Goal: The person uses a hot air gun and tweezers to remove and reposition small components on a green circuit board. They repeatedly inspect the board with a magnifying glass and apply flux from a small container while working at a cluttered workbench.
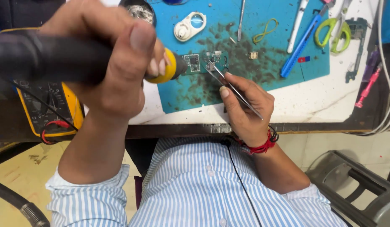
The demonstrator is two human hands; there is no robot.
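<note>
Small green circuit board (194, 63), chips upward, under tweezers (232, 88)

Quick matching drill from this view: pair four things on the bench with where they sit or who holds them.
Things:
1. tweezers
2. hot-air tool
3. scissors with green handles
4. multimeter

Places:
A. lying near the top right of the blue mat
B. in the left hand, nozzle aimed at the small circuit board
C. at the bench's left edge, partly under the left hand
D. in the right hand, tips at the board

Pairs: 1-D, 2-B, 3-A, 4-C
</note>
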